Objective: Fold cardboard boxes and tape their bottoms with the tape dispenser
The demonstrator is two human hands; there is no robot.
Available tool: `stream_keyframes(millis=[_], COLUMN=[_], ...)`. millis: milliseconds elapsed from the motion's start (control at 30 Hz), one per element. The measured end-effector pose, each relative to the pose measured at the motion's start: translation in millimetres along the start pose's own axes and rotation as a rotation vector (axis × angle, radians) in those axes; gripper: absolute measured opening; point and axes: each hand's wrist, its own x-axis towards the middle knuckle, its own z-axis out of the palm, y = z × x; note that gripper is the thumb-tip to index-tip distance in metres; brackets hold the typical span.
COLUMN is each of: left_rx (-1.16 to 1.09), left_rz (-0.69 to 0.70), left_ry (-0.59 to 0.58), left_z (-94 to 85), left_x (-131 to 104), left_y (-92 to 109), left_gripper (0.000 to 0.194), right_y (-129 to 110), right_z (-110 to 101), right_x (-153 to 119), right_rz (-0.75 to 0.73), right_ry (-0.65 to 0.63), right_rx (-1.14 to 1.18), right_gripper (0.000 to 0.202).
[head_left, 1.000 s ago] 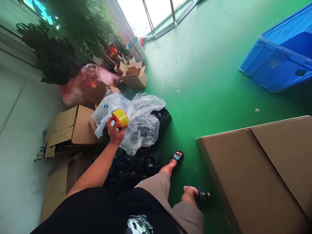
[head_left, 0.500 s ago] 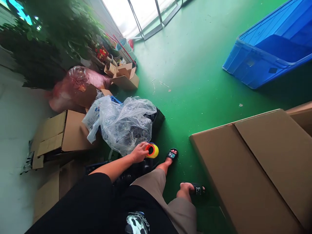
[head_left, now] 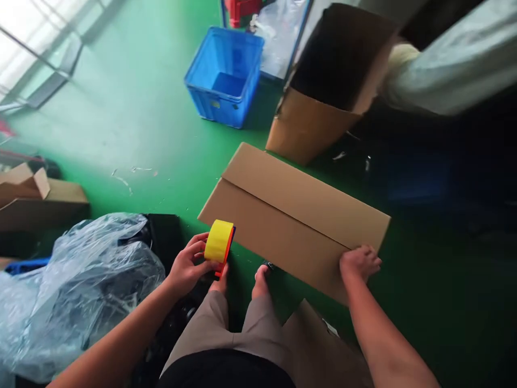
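Note:
My left hand (head_left: pixel 189 264) holds a tape dispenser (head_left: pixel 218 242) with a wide yellow roll and an orange-red frame, close to the left end of a cardboard box (head_left: pixel 283 202). The box's two top flaps are folded shut, with a dark seam running between them. At the box's right end, my right hand (head_left: pixel 361 263) is closed over the top near the seam. Its fingertips are partly hidden, curled against the cardboard.
Clear plastic sheeting (head_left: pixel 92 280) is heaped at the left, by an open carton (head_left: pixel 44 196). Beyond the box stand a blue crate (head_left: pixel 224 70) and a tall open carton (head_left: pixel 315 121). Folded cardboard (head_left: pixel 319 345) lies by my legs on the green floor (head_left: pixel 133 124).
My view has swung to the right, bringing the cardboard box to the middle. The tape dispenser, still in my left hand, is now beside it. My right hand has come into view on the box.

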Motion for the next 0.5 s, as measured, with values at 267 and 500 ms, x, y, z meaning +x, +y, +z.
stream_keyframes(millis=[267,500], left_rx=[0.450,0.964], left_rz=[0.476,0.914], left_ry=[-0.265,-0.488], left_z=[145.1,241.0], left_x=[69.1,105.2], left_y=[73.4,88.9], left_gripper=[0.012,0.013], right_y=[1.3,-3.8], right_z=[20.7,11.5], right_x=[-8.0,-2.3], right_rz=[-0.078,-0.033], right_ry=[-0.068,-0.162], right_rx=[0.297,0.687], right_gripper=[0.045,0.042])
